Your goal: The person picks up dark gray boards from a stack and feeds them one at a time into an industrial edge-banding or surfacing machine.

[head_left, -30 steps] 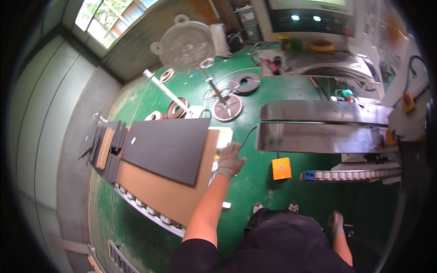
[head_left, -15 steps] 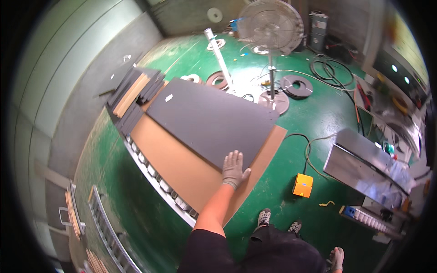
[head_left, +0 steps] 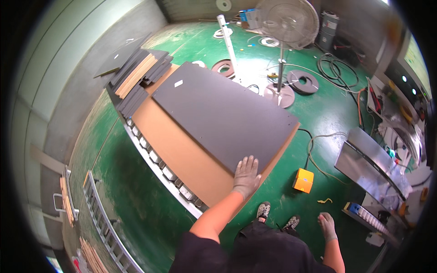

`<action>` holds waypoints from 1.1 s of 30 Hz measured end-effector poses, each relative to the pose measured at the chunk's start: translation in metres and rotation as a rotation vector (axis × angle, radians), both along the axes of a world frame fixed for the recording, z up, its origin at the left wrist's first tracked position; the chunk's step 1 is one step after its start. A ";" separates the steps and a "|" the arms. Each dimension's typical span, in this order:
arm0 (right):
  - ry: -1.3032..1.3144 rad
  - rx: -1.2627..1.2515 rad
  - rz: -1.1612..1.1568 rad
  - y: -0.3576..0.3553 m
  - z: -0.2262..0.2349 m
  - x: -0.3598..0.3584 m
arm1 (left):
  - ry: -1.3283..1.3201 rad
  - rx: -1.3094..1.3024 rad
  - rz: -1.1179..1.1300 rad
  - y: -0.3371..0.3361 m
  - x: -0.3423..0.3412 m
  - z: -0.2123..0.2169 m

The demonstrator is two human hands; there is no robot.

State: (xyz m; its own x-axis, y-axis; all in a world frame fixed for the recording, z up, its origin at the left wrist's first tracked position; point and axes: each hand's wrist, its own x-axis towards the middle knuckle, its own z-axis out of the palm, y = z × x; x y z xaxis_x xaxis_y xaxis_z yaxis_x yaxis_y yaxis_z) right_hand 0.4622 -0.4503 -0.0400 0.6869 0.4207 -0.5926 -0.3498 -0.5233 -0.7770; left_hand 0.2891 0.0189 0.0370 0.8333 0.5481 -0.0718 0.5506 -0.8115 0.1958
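Note:
My left hand (head_left: 247, 176), in a light glove, lies flat with spread fingers at the near corner of a dark grey panel (head_left: 223, 113). The panel rests on a larger brown board (head_left: 182, 154), its right edge close to that board's right end. A small white label (head_left: 178, 83) sticks to the panel's far part. Under the board runs a roller conveyor (head_left: 168, 174). My right hand (head_left: 328, 226), gloved too, hangs over the floor at the lower right with loosely bent fingers and nothing visible in it.
Dark strips and light wooden strips (head_left: 136, 76) are stacked at the board's far left end. A standing fan (head_left: 287, 22) and edging rolls (head_left: 302, 82) are behind. An orange box (head_left: 303, 180) with a cable sits on the green floor (head_left: 318, 145). A metal-covered machine (head_left: 364, 159) stands right.
The grey panel has slid toward the brown board's right end, leaving a thinner brown strip there. My left hand has stayed at its corner. My right hand has risen further into view.

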 end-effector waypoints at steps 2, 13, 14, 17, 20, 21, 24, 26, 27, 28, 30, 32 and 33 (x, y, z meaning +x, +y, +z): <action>0.083 0.040 -0.051 0.025 0.008 -0.012 | -0.028 0.020 -0.052 -0.014 -0.019 -0.006; 0.514 0.276 0.450 0.207 0.026 -0.078 | -0.017 -0.198 -0.320 -0.112 -0.105 0.010; 0.556 0.297 0.395 0.212 0.018 -0.081 | -0.004 -0.189 -0.308 -0.111 -0.113 0.006; 0.754 0.383 -0.042 0.236 0.035 -0.106 | -0.028 -0.056 0.005 -0.087 -0.135 -0.007; 0.666 0.379 -0.022 0.233 0.025 -0.113 | -0.229 -0.076 0.350 -0.047 -0.141 -0.021; 0.651 0.395 -0.004 0.232 0.025 -0.113 | -0.310 -0.106 0.428 -0.033 -0.138 -0.023; 0.393 0.414 0.041 0.226 0.029 -0.110 | -0.578 -0.224 0.576 0.000 -0.123 -0.017; 0.287 0.447 0.036 0.222 0.063 -0.097 | -0.684 -0.331 0.610 0.005 -0.109 -0.004; 0.270 0.475 0.021 0.222 0.097 -0.087 | -0.743 -0.389 0.681 0.011 -0.105 -0.003; 0.256 0.504 0.011 0.224 0.131 -0.078 | -0.799 -0.449 0.746 0.017 -0.099 -0.003; 0.212 0.527 -0.046 0.198 0.128 -0.055 | -0.993 -0.674 0.873 0.018 -0.078 0.015; 0.241 0.432 -0.080 0.169 0.158 -0.042 | -1.056 -0.875 0.980 0.028 -0.076 0.020; 0.221 0.453 -0.149 0.150 0.158 -0.039 | -1.041 -0.924 0.999 0.031 -0.072 0.021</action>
